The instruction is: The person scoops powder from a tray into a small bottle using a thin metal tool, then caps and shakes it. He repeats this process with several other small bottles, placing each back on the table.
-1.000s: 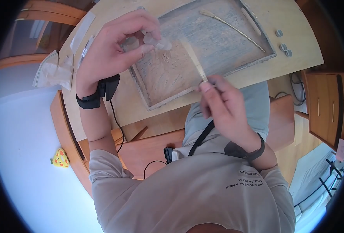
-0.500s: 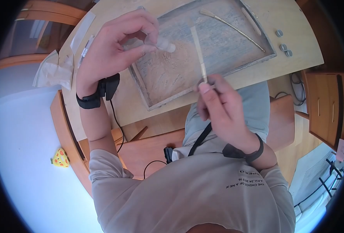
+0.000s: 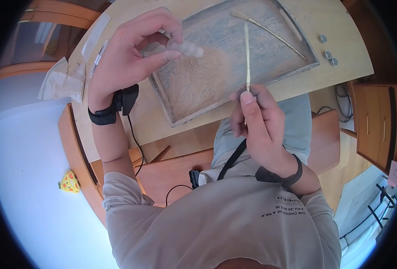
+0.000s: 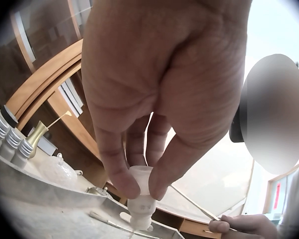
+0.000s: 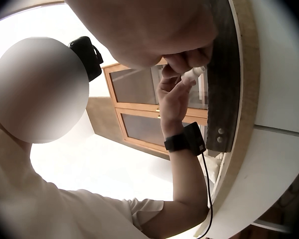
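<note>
My left hand (image 3: 138,56) pinches a small whitish vase-shaped piece (image 3: 190,49) between thumb and fingertips, over the left part of a dusty tray (image 3: 216,106). In the left wrist view this piece (image 4: 142,205) shows a wide rim, a narrow waist and faint raised marks. Thumb and curled fingers of my right hand (image 3: 262,119) grip a thin pale brush (image 3: 247,56) near the tray's front edge. Its bristle end points away from me, apart from the vase-shaped piece. Brown powder (image 3: 209,76) coats the tray floor beneath. A second brush (image 3: 277,38) lies at the tray's far right.
Several small metal-lidded jars (image 3: 327,54) stand right of the tray. A plastic bag (image 3: 64,83) sits at the table's left edge. Beyond the tray, the left wrist view shows a white lidded pot (image 4: 59,170) and a gold vase (image 4: 38,137). A cable (image 3: 135,145) hangs from my left wrist.
The brush in my right hand has swung right, away from the vase-shaped piece, and now points straight outward. That piece has turned a little in my left fingers; the left arm is nearly still.
</note>
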